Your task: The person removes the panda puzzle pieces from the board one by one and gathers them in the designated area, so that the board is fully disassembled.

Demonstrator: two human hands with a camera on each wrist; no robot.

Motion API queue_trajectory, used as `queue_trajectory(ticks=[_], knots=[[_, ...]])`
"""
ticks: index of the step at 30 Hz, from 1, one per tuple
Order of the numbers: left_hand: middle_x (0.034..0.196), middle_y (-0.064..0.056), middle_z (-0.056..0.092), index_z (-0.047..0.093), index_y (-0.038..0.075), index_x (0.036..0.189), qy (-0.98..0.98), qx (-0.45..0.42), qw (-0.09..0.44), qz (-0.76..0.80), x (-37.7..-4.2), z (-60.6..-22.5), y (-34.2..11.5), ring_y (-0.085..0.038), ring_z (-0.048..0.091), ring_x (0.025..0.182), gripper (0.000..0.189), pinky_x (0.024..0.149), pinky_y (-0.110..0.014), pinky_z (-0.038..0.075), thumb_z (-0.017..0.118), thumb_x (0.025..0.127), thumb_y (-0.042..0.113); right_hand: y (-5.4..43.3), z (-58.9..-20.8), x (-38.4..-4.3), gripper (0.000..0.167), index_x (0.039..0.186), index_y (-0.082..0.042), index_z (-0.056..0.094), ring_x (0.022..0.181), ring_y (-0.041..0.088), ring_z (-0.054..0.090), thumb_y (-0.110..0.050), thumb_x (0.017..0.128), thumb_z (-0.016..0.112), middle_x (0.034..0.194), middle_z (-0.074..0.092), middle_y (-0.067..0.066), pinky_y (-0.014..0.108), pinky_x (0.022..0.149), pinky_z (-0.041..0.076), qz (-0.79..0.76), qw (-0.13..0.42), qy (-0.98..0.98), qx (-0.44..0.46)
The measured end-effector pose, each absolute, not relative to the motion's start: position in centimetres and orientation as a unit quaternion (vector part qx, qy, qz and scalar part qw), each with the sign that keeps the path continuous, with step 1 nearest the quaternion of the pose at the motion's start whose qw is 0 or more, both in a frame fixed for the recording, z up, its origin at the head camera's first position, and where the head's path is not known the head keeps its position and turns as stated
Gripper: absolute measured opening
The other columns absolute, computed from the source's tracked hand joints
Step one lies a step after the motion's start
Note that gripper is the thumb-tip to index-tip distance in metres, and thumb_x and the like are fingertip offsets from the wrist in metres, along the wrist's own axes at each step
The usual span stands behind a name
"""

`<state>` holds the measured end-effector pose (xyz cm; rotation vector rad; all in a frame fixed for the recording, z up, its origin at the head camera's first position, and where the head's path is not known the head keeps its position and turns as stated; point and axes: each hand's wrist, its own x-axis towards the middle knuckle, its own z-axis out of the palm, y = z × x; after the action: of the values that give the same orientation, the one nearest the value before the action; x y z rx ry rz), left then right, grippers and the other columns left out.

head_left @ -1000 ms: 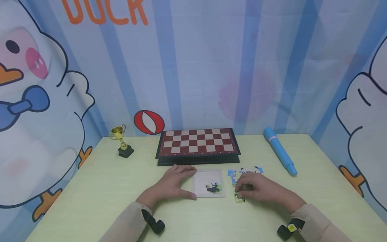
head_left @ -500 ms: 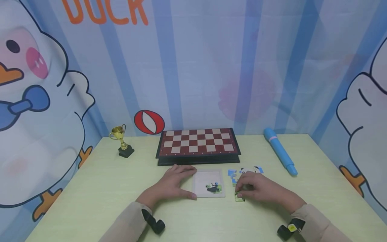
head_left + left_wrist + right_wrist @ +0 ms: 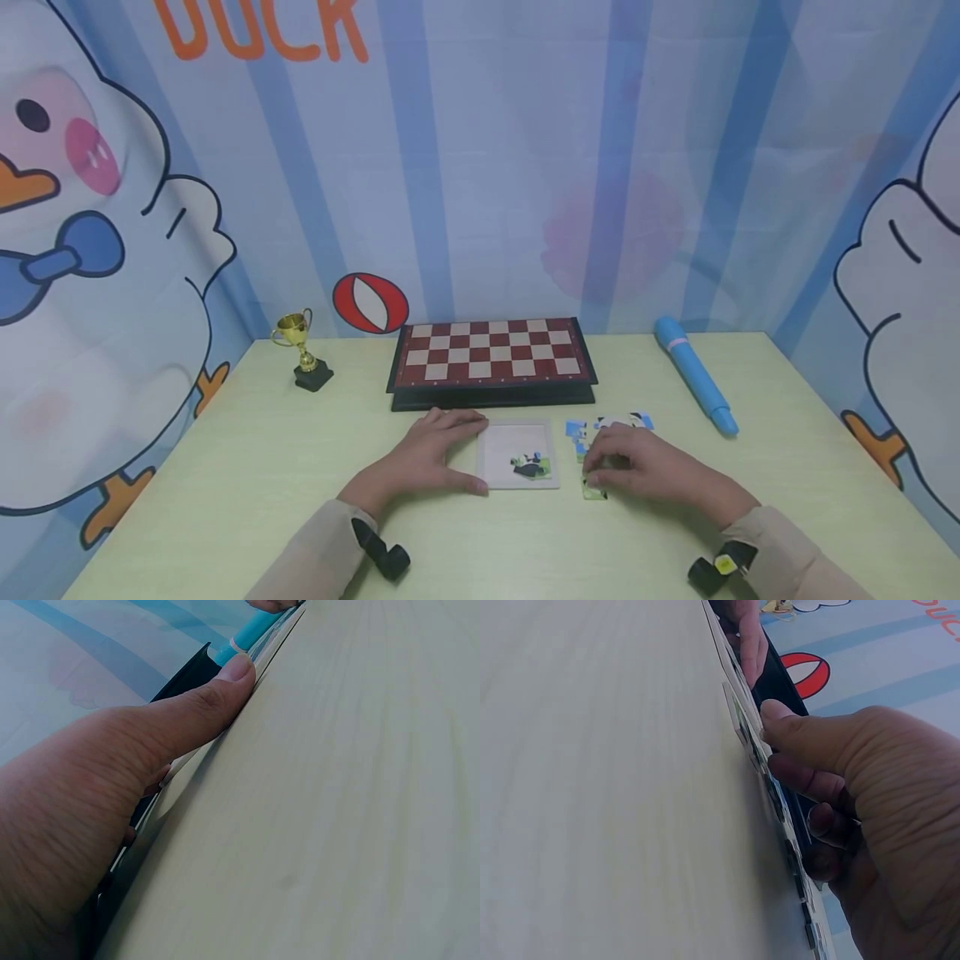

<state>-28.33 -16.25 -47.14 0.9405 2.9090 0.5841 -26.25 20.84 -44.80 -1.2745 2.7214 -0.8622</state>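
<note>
In the head view a square white puzzle tray point(image 3: 497, 446) lies before me, with a few joined green, black and white puzzle pieces point(image 3: 530, 467) in its lower right. My left hand point(image 3: 427, 458) rests along the tray's left side, thumb and forefinger spread to its two left corners. Beyond the right side of the tray, my right hand point(image 3: 652, 468) pinches a small green puzzle piece point(image 3: 595, 493) between thumb and fingertips. The right wrist view shows this piece's edge point(image 3: 739, 720) tilted near the thumb. More puzzle pieces point(image 3: 577, 432) with a panda picture lie partly hidden behind that hand.
A folded chessboard box point(image 3: 491, 354) stands behind the tray. At the back left is a small gold trophy point(image 3: 302, 350); a blue tube-shaped object point(image 3: 696, 375) lies at the back right. A striped duck-print curtain point(image 3: 495, 167) closes off the table's far side.
Both hands hold almost the same place. The green piece under the right fingers has shifted very slightly away from me.
</note>
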Motion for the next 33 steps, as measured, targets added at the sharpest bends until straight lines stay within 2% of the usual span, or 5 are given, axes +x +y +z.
queue_trajectory(ticks=[6,10,17,23,33], knots=[[0.155,0.01,0.04,0.043,0.031,0.153,0.935,0.301,0.015,0.187,-28.3,-47.2,-16.2,-0.018,0.032,0.141,0.104,0.121,-0.048,0.012,0.062,0.068,0.088,20.2,-44.6,-26.6,0.008,0.103,-0.026,0.073,0.084,0.01,0.054,-0.029,0.097,0.069,0.098,0.064,-0.017,0.028,0.074,0.048,-0.293,-0.017,0.86,-0.418],[0.155,0.01,0.04,0.044,0.031,0.153,0.935,0.3,0.017,0.189,-28.3,-47.1,-16.2,-0.018,0.032,0.141,0.103,0.121,-0.049,0.012,0.062,0.069,0.087,19.2,-44.8,-27.1,0.009,0.104,-0.029,0.072,0.083,0.012,0.053,-0.034,0.099,0.066,0.096,0.062,-0.018,0.028,0.074,0.047,-0.302,-0.018,0.857,-0.418],[0.155,0.01,0.041,0.044,0.031,0.153,0.934,0.302,0.013,0.189,-28.4,-47.2,-16.2,-0.019,0.032,0.141,0.102,0.121,-0.05,0.013,0.062,0.069,0.087,16.8,-44.8,-27.5,0.023,0.11,-0.021,0.071,0.1,0.01,0.055,-0.039,0.095,0.07,0.108,0.066,-0.012,0.036,0.089,0.05,-0.296,-0.013,0.858,-0.419],[0.155,0.011,0.04,0.043,0.032,0.153,0.933,0.303,0.017,0.192,-28.4,-47.2,-16.3,-0.019,0.032,0.142,0.102,0.121,-0.049,0.011,0.062,0.07,0.087,14.6,-44.6,-27.9,0.033,0.114,-0.021,0.07,0.108,0.009,0.053,-0.046,0.092,0.072,0.112,0.064,-0.012,0.039,0.098,0.047,-0.278,0.014,0.872,-0.402],[0.155,0.011,0.04,0.043,0.03,0.154,0.934,0.302,0.019,0.189,-28.3,-47.0,-16.3,-0.018,0.032,0.141,0.101,0.121,-0.048,0.012,0.065,0.071,0.084,13.2,-45.2,-28.3,0.035,0.107,-0.025,0.068,0.101,0.009,0.05,-0.054,0.088,0.073,0.107,0.059,-0.012,0.036,0.091,0.048,-0.238,0.016,0.898,-0.37]])
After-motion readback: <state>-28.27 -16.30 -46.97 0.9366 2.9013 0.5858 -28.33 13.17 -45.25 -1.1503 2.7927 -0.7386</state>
